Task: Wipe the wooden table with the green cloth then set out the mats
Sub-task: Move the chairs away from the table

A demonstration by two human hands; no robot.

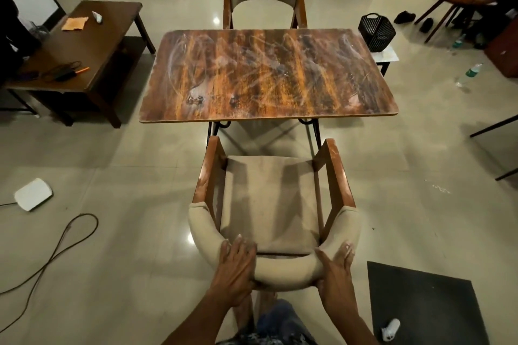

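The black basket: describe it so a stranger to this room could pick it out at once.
Start at the streaked wooden table in the middle of the room and go to its far right corner. Just beyond that corner, on a small white stand, sits the black basket. It is the only dark slatted tub with a handle; the plastic bottles lie farther right on the floor.

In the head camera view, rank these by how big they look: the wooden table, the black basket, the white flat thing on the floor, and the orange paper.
1. wooden table
2. black basket
3. white flat thing, close to the basket in apparent size, so unsure
4. orange paper, though it lies farther from the camera
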